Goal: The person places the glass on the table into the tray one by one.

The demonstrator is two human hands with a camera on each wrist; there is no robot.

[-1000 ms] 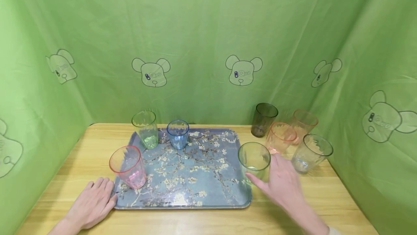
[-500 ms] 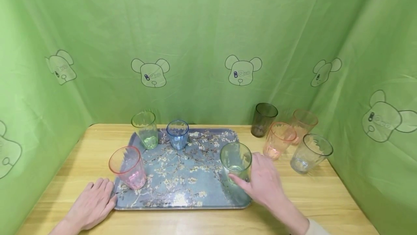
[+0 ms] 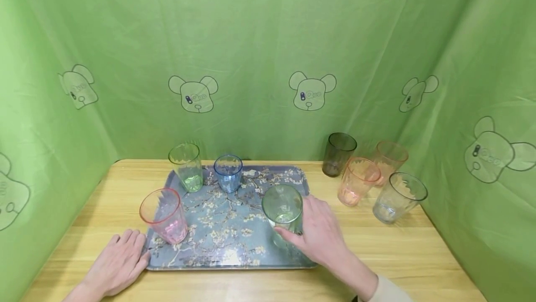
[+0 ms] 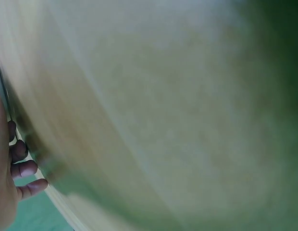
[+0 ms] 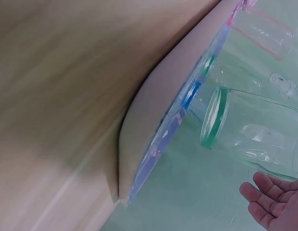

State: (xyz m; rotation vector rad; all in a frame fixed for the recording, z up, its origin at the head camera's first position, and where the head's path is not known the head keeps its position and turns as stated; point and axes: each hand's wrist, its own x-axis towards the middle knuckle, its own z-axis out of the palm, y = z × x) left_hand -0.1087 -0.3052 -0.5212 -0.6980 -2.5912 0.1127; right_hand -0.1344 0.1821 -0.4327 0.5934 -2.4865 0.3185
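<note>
While three tumblers [image 3: 229, 182] occupy the tray [image 3: 217, 232], the right hand [image 3: 319, 231] grips a greenish glass [image 3: 282, 216], left hand [image 3: 118, 262] flat

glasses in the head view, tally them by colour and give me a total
Green glasses: 2, one held in the right hand
Orange glasses: 2
Pink glass: 1
Blue glass: 1
Dark glass: 1
Clear glass: 1
Total: 8

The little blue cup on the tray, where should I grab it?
Come at the blue cup from the right, probably, and hold it round the wall, just below the rim: it stands upright and widens upward, so it shouldn't slip down. A green cup stands close on its left.
</note>
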